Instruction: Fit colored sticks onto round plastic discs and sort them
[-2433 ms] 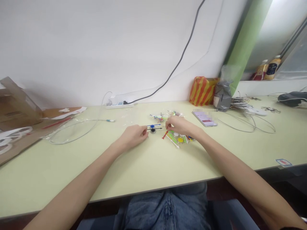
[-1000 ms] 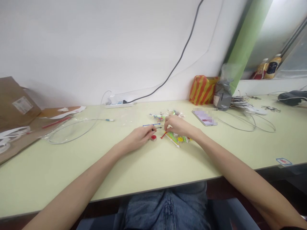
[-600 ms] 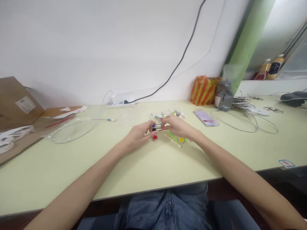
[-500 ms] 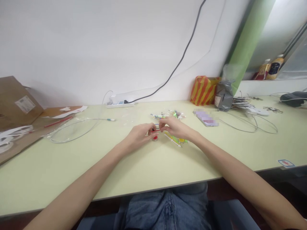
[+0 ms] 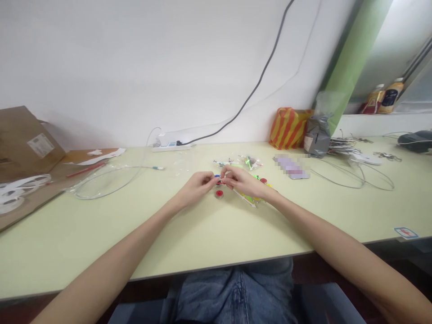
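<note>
My left hand [image 5: 199, 185] and my right hand [image 5: 240, 180] meet above the table, their fingertips almost touching. Both are closed in a pinch. Between the fingertips show bits of small, thin red and blue pieces [image 5: 218, 182]; the fingers cover most of them. A round part with a red centre [image 5: 219, 194] lies on the table just below the left fingertips. Under and beside my right hand are thin white, yellow and green plastic parts [image 5: 249, 199], partly hidden by the wrist. Another red round part [image 5: 263, 180] sits by that wrist.
More small coloured parts [image 5: 250, 162] lie behind the hands. A phone [image 5: 292, 166], a striped bag [image 5: 288, 128] and a grey bag [image 5: 317, 137] are to the right. At the back stands a power strip [image 5: 170, 147]; a cable [image 5: 111, 173] and cardboard [image 5: 27, 144] lie left.
My left fingers have drawn off the red round part, which now shows more fully. Both hands have come closer together at the fingertips, and the view has shifted slightly.
</note>
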{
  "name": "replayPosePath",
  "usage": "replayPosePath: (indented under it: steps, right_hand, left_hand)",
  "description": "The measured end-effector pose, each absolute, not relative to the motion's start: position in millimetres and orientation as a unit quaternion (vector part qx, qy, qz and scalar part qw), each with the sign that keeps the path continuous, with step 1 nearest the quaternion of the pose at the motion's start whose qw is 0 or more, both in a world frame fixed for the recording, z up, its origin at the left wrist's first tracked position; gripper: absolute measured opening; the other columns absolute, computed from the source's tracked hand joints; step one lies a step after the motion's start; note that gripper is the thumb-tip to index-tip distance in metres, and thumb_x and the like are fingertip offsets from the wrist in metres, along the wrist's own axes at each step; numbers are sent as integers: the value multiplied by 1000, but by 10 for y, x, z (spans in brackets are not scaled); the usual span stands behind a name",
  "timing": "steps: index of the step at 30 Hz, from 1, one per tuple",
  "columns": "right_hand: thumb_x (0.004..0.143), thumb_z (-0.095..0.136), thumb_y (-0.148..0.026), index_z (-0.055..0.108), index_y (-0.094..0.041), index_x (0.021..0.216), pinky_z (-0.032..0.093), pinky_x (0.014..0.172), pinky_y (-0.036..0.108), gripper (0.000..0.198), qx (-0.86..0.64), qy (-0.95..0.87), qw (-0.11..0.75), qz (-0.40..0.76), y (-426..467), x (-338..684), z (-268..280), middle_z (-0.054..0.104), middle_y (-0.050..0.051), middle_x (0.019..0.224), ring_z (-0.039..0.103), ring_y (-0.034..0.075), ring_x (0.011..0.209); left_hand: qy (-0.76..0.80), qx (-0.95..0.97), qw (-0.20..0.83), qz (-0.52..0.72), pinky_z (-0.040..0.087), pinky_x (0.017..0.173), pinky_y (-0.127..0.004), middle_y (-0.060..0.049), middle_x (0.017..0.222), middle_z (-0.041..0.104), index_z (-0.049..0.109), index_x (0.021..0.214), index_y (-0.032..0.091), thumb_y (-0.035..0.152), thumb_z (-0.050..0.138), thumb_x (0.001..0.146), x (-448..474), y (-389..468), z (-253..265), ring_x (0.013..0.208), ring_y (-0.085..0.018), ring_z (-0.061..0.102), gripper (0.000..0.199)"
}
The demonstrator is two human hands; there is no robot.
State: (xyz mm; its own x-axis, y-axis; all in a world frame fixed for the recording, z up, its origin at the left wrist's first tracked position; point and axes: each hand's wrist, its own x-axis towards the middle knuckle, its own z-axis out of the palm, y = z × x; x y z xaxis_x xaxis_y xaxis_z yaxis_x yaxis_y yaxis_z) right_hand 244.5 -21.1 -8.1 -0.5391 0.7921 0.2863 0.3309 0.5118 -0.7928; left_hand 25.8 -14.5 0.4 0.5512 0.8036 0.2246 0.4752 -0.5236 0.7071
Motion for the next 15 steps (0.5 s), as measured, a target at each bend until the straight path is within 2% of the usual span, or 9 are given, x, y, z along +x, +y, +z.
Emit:
replayPosePath:
  steps: [4, 7, 15]
  right_hand:
    - [96, 55, -35, 49, -22, 101, 29, 56, 23, 15, -353, -768, 310, 435, -202, 2462, -78, 48, -7, 62, 41, 12, 58]
    - [94, 58, -32, 49, -22, 102, 29, 54, 22, 15, -341, -747, 274, 500, -187, 2479, -92, 51, -7, 65, 42, 11, 58]
    - [89, 59, -27, 50, -22, 97, 37, 55, 22, 13, -402, -754, 243, 459, -216, 2451, -102, 58, -3, 70, 49, 13, 62]
  left_hand:
    - [416, 791, 396, 213, 24, 49, -25, 4, 53, 38, 41, 63, 19, 63, 54, 91, 178, -96, 66, 49, -8, 29, 54]
    - [402, 795, 435, 132, 25, 49, -26, 3, 50, 41, 43, 60, 19, 66, 54, 90, 81, -46, 80, 46, -8, 31, 57]
    - [429, 821, 359, 112, 23, 48, -26, 2, 54, 42, 49, 62, 18, 70, 56, 86, 61, 7, 38, 48, -9, 30, 57]
